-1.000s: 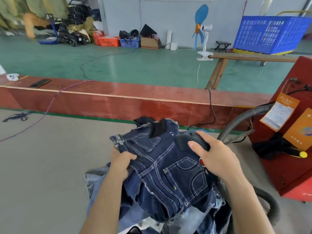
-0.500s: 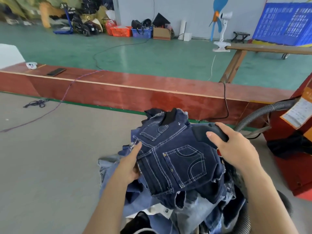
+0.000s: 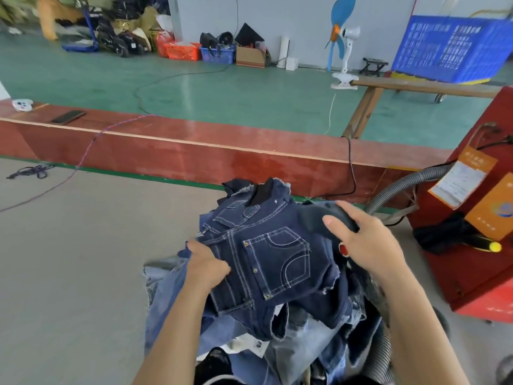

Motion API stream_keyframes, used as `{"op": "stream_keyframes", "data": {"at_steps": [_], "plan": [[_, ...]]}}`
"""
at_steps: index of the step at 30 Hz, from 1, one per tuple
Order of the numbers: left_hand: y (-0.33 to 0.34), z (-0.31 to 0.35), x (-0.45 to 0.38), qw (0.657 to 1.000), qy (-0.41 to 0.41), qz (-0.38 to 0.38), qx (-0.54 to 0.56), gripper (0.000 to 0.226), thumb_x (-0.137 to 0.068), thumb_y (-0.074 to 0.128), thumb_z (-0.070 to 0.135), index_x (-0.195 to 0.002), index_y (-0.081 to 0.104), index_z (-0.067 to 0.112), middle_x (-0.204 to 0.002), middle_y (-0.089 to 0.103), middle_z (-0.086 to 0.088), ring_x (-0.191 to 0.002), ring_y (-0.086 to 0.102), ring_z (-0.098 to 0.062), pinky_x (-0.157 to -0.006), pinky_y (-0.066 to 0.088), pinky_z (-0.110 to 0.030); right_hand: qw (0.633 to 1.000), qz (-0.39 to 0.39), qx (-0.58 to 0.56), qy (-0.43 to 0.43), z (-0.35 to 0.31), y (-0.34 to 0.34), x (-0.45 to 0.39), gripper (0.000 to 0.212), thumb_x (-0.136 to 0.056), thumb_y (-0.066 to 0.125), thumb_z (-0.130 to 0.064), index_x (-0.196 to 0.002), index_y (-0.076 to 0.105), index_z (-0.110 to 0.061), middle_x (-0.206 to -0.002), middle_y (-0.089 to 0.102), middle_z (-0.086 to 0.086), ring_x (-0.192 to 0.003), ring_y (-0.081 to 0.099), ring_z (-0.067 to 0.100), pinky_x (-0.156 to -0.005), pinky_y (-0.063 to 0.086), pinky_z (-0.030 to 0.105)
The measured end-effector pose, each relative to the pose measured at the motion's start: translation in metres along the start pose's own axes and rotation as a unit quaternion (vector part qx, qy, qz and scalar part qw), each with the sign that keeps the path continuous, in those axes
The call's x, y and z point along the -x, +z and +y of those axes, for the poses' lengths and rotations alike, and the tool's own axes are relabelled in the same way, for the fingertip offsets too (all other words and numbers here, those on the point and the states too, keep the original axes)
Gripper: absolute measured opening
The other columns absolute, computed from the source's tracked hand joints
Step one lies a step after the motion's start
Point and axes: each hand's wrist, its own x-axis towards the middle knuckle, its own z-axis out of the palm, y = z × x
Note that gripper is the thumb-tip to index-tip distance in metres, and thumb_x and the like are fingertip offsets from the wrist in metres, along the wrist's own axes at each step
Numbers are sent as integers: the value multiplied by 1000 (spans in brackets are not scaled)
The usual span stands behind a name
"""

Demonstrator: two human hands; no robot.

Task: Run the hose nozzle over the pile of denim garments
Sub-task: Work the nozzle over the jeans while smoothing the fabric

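Right hand (image 3: 369, 245) around hose nozzle (image 3: 324, 220)

Looking like a garment workshop or small factory hall. Showing a wide green floor (image 3: 249, 90) running to a white wall (image 3: 291, 23), with crates (image 3: 183, 51) and a box (image 3: 249, 57) lining it. Showing a large blue crate (image 3: 449, 51) on wheels and a long red bench (image 3: 194, 151) trailing cables (image 3: 352, 162). Showing a red machine (image 3: 472, 245) feeding a ribbed hose (image 3: 399, 187), beside a heap of denim (image 3: 272, 259) on a grey table (image 3: 69, 259).
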Motion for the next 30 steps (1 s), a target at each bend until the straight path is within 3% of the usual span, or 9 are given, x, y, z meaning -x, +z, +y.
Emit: {"op": "stream_keyframes", "data": {"at_steps": [4, 7, 10, 14, 16, 18, 22, 26, 30], "plan": [[10, 12, 7, 956, 147, 160, -199, 83, -87, 68, 24, -149, 13, 12, -142, 36, -19, -127, 38, -37, -99, 37, -47, 987, 116, -111, 6, 2, -16, 0, 52, -86, 55, -59, -135, 49, -42, -85, 60, -30, -79, 61, 7, -71, 45, 32], [44, 30, 19, 916, 365, 51, -156, 67, -89, 63, 43, -144, 35, 17, -142, 42, -5, -133, 34, -25, -107, 32, -38, 974, 185, -126, 24, 6, -25, 1, 52, -88, 54, -56, -137, 47, -41, -85, 56, -24, -80, 56, 12, -65, 38, 30], [89, 33, 34, 821, 469, -93, -312, 94, -79, 66, 59, -151, 19, 21, -157, 15, -4, -145, 10, -24, -117, 17, -41, 973, 197, -116, 42, 13, -31, 3, 51, -90, 54, -55, -138, 46, -40, -78, 48, -32, -71, 49, 4, -60, 35, 27], [118, 27, 32, 685, 525, -86, -499, 101, -83, 68, 21, -153, -4, 32, -160, -16, -6, -148, -10, -30, -119, 3, -51, 977, 176, -107, 55, 21, -35, 6, 52, -90, 53, -56, -139, 44, -41, -93, 56, -14, -84, 50, 14, -67, 36, 30], [116, 33, 30, 704, 533, -83, -462, 91, -84, 55, -1, -153, 10, 36, -161, -3, -4, -148, 3, -27, -118, 16, -45, 977, 172, -107, 58, 24, -37, 5, 52, -90, 52, -57, -139, 44, -42, -97, 55, -13, -88, 49, 14, -71, 36, 31], [109, 43, 29, 786, 521, -61, -326, 78, -84, 49, -6, -148, 31, 34, -153, 32, 2, -137, 34, -24, -103, 38, -35, 976, 175, -112, 61, 27, -39, 4, 52, -90, 52, -57, -139, 43, -42, -98, 54, -13, -89, 49, 14, -72, 36, 30], [80, 67, 25, 881, 468, 34, -67, 35, -87, 67, 12, -116, 61, 30, -90, 68, 8, -75, 62, -17, -57, 42, -23, 972, 182, -129, 68, 32, -43, 2, 53, -89, 52, -58, -139, 43, -42, -102, 58, -12, -97, 57, 19, -74, 37, 31], [64, 85, 30, 902, 418, 3, 111, 7, -89, 62, 42, -85, 67, 39, -78, 68, 20, -77, 63, 5, -59, 43, -8, 972, 183, -131, 73, 32, -44, 1, 54, -89, 50, -60, -140, 41, -43, -114, 65, -8, -101, 62, 24, -77, 43, 34], [57, 90, 32, 903, 273, -112, 311, 15, -90, 62, 40, -83, 74, 35, -93, 75, 9, -93, 70, -10, -78, 54, -28, 971, 183, -132, 74, 30, -42, 2, 53, -89, 51, -58, -139, 42, -43, -115, 66, -8, -98, 63, 24, -77, 44, 35]]}}
